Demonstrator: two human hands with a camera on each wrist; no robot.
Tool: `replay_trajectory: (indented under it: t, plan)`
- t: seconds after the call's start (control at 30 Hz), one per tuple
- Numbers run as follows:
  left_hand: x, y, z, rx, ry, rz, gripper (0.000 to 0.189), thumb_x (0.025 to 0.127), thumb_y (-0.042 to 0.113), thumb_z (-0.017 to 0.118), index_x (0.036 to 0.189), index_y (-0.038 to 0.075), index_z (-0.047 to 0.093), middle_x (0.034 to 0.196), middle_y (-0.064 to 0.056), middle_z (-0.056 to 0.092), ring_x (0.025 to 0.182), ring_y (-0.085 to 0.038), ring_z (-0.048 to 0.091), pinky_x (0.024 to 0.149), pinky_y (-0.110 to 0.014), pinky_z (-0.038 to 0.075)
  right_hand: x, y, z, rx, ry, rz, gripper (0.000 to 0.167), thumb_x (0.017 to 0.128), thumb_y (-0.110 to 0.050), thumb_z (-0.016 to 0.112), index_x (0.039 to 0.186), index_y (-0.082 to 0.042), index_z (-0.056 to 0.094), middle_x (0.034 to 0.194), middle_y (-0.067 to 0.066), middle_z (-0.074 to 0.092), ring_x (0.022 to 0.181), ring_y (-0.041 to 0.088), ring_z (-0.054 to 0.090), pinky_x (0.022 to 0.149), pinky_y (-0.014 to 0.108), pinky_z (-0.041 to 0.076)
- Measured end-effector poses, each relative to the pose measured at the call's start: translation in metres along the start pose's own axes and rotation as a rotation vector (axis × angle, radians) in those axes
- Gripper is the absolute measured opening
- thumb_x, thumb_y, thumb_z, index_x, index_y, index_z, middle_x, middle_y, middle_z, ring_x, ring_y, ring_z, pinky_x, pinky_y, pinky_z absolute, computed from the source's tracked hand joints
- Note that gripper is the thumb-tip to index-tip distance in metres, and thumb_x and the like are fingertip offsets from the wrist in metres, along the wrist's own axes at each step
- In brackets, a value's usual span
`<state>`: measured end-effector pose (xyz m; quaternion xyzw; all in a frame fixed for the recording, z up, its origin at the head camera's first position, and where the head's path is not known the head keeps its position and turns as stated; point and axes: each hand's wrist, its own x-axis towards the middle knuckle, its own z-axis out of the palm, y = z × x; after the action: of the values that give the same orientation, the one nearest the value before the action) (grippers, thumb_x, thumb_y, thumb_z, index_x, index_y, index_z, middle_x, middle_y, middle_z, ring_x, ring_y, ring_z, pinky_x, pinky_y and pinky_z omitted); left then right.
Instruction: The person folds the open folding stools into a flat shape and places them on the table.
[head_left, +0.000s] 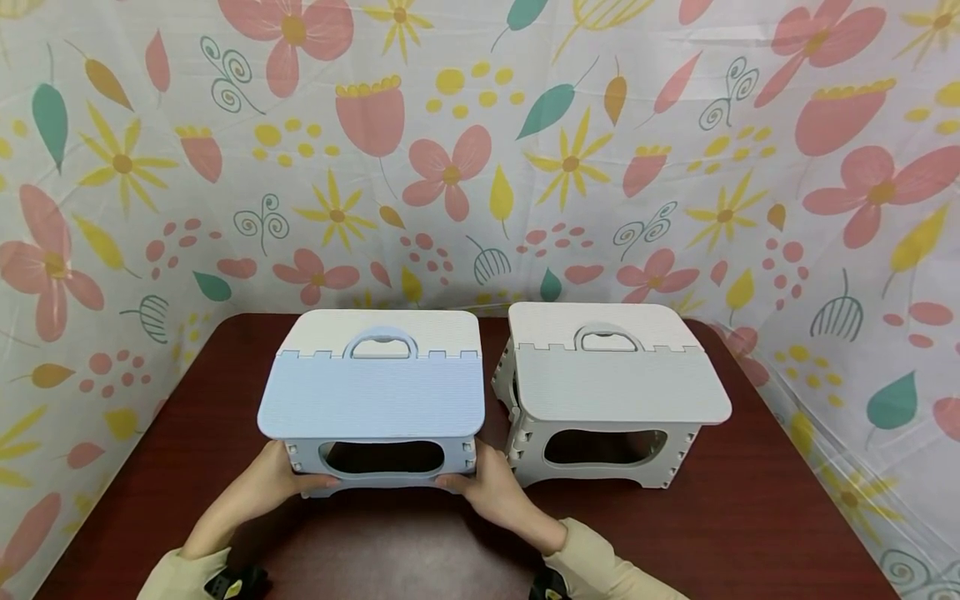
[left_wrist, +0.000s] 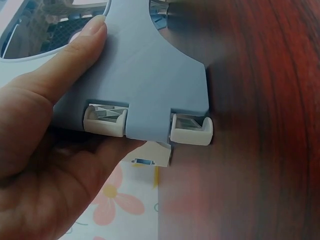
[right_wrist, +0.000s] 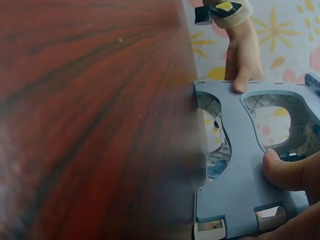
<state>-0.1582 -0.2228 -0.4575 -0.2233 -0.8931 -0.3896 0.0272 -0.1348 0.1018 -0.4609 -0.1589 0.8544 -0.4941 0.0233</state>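
Note:
A blue and white folding step stool (head_left: 375, 400) stands unfolded on the table, its handle loop on top. My left hand (head_left: 258, 483) grips its left end low down, thumb across the front panel and fingers around the side. At the right end my right hand (head_left: 495, 487) holds it the same way, with the thumb (right_wrist: 282, 170) by the edge of the oval opening. White hinge pieces (left_wrist: 105, 120) show beside the left hand in the left wrist view. To the right stands a second, grey and white folding stool (head_left: 615, 383), also unfolded, close to my right hand.
Both stools stand toward the back of the dark red wooden table (head_left: 397, 550). Behind it hangs a white curtain (head_left: 480, 167) printed with flowers and leaves. Dark wrist devices (head_left: 236, 583) sit at the beige sleeves (head_left: 607, 558).

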Motion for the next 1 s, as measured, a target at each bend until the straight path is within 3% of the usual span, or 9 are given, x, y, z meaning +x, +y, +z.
replay_trajectory:
  t: [0.27, 0.7, 1.0]
  plan:
    - [0.0014, -0.0007, 0.0012, -0.010, 0.004, 0.002, 0.101, 0.062, 0.017, 0.091, 0.142, 0.004, 0.032, 0.135, -0.016, 0.051, 0.115, 0.011, 0.040, 0.089, -0.018, 0.042, 0.0012, -0.0002, -0.0014, -0.006, 0.003, 0.000, 0.047, 0.079, -0.022, 0.079, 0.117, -0.004, 0.058, 0.101, 0.007, 0.071, 0.088, 0.011, 0.065, 0.073, 0.024, 0.050]
    - [0.0014, 0.0009, 0.0002, -0.021, -0.017, -0.015, 0.101, 0.063, 0.020, 0.091, 0.143, 0.005, 0.031, 0.137, -0.016, 0.049, 0.117, 0.008, 0.041, 0.091, -0.025, 0.045, 0.0009, -0.0006, -0.0007, -0.004, -0.010, 0.039, 0.048, 0.080, -0.019, 0.079, 0.119, -0.005, 0.057, 0.103, 0.007, 0.070, 0.084, 0.007, 0.062, 0.071, 0.023, 0.050]
    - [0.0014, -0.0008, -0.0005, -0.042, -0.028, -0.023, 0.099, 0.064, 0.022, 0.090, 0.143, 0.006, 0.033, 0.136, -0.015, 0.050, 0.116, 0.009, 0.041, 0.091, -0.024, 0.044, 0.0003, -0.0024, -0.0004, -0.021, 0.014, 0.037, 0.050, 0.078, -0.019, 0.081, 0.119, -0.005, 0.057, 0.105, 0.006, 0.070, 0.094, 0.015, 0.065, 0.076, 0.025, 0.050]
